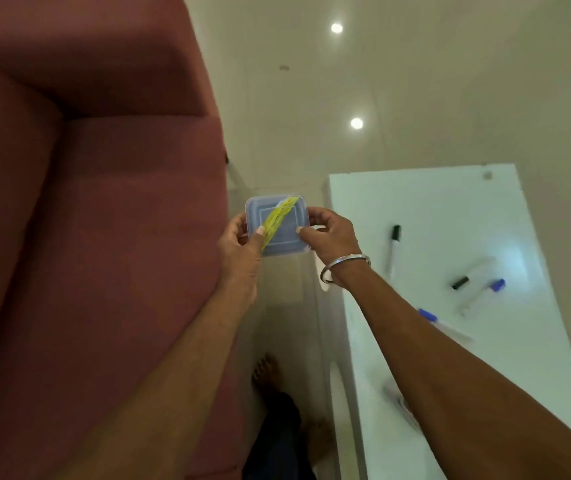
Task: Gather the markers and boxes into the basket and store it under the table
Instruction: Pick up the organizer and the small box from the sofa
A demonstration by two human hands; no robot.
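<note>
1. A dark red sofa (86,237) fills the left side, from near to far.
2. A glossy cream floor (415,81) lies beyond, with two bright light spots on it.
3. A white table (433,202) stands at the right, its near end passing under the right forearm.
4. A small clear plastic box (277,225) with a lid is held in the air between sofa and table, off the table's far-left corner. A yellow strip (275,220) lies slantwise across it.
5. The left hand (239,251) pinches the box's left edge, thumb on top over the yellow strip.
6. The right hand (329,233) clasps the right edge, thumb on the lid; a metal bangle (344,268) circles the wrist.
7. Markers lie on the table: a black-capped one (393,249) nearest the hands, another black-capped (460,283) and a blue-capped (484,292) further right, and a blue-capped (429,315) beside the right forearm.
</note>
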